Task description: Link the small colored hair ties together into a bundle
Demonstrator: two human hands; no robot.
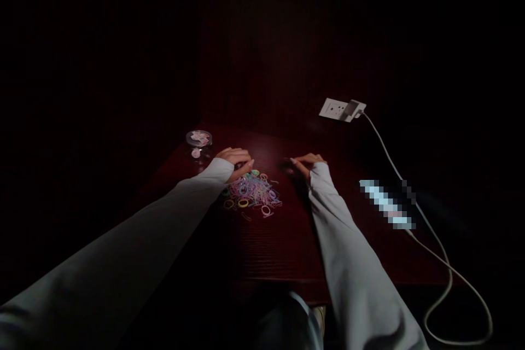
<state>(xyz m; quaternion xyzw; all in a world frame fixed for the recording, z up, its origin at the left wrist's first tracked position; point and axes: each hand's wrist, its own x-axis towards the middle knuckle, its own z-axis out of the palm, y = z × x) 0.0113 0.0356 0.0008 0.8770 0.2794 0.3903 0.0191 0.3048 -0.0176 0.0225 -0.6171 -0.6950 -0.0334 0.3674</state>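
Observation:
A heap of small, thin hair ties (256, 191) in pastel colours lies on the dark red table, with several thicker loops around its edges. At the heap's far left edge is my left hand (237, 164), its fingers curled and the thumb stretched towards the fingertips. Whether anything sits in it is hidden. My right hand (308, 165) is to the right of the heap, apart from it, with thumb and finger closed in a pinch. A dark patch shows by those fingertips; I cannot make out what they hold.
A clear jar (199, 145) with a dark-rimmed lid and pink labels stands at the back left. On the wall is a socket (335, 109) with a plugged-in charger (355, 111). Its white cable (385, 150) loops past a blurred-out device (385, 205) at the right.

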